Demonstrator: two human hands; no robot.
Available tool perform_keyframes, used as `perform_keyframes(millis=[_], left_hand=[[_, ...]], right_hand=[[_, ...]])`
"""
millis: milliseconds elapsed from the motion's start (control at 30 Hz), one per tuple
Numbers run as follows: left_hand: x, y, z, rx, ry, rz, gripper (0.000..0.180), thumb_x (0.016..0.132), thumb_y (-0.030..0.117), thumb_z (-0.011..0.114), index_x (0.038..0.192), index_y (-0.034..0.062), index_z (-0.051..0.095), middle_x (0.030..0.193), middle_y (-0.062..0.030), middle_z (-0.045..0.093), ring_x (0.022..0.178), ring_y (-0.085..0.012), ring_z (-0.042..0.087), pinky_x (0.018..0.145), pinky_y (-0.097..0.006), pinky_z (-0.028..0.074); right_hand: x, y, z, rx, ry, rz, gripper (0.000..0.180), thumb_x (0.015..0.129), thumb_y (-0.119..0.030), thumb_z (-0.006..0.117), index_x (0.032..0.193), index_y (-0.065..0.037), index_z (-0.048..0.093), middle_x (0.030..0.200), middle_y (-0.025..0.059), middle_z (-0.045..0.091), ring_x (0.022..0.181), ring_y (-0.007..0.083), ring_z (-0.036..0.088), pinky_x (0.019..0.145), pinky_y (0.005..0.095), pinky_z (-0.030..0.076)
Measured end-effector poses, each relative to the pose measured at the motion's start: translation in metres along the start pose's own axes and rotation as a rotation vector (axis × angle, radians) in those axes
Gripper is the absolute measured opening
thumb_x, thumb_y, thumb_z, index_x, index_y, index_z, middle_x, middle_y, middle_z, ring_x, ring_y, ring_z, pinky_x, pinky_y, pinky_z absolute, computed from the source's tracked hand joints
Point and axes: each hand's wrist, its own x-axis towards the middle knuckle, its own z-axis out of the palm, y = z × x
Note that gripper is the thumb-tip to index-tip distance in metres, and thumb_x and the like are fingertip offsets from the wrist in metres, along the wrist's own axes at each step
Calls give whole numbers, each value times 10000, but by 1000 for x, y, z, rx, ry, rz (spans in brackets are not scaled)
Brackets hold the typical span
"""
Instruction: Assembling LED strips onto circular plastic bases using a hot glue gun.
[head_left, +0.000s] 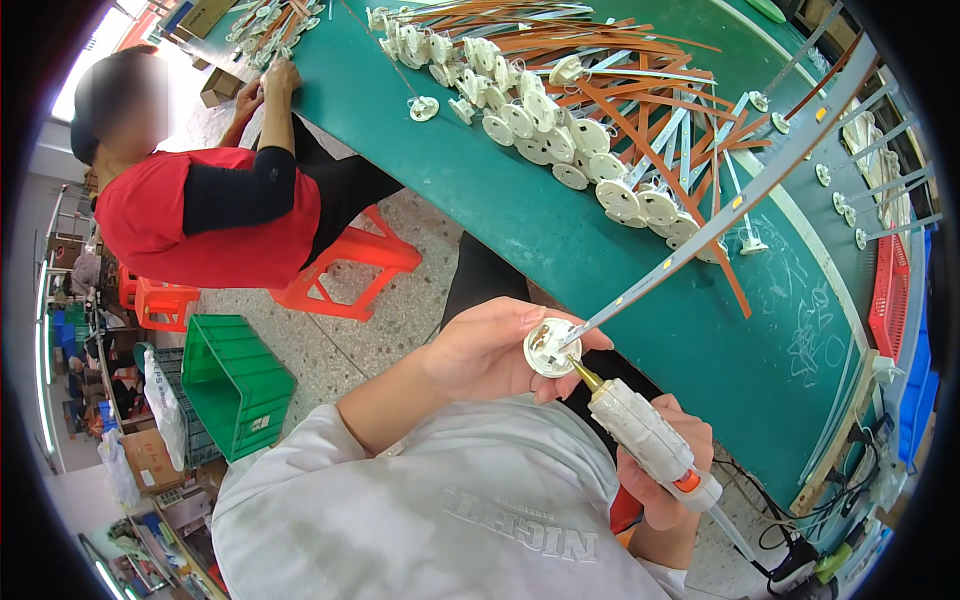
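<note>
My left hand [490, 345] is closed round a round white plastic base [545, 345], its inner side facing up. From this base a long thin LED strip [690, 240] rises toward the upper right. My right hand [675, 450] grips a white hot glue gun [645, 430] with an orange part near its rear. The gun's brass nozzle [586, 374] points at the base and reaches its inner edge, close to the foot of the strip. Whether glue is flowing is too small to tell.
Many white round bases with brown and white strips [600, 150] lie heaped on the green table [480, 210]. Several strips stand along its right side by a red basket [890, 300]. A co-worker in red [210, 215] sits at left. A green crate [235, 385] stands on the floor.
</note>
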Motion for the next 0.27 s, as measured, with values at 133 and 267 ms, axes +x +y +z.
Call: perform_keyframes(millis=[133,267], left_hand=[[0,-1,-1,-6,1,4,610,1060,285,415,1382,-231,370,1144,-258,643,942,-270,698,807,-359,574],[0,1,-5,-4,-33,-32,614,1057,292,423,1385,-225,373,1169,-255,639,962,-279,696,818,-361,575]], right_hand=[[-2,-3,-7,-54,-50,54,285,775,-270,683,869,-4,725,703,60,699,583,204,624,655,318,411],[4,-5,-5,37,-46,35,195,661,-163,743,768,-11,684,570,64,540,473,231,438,569,359,303]])
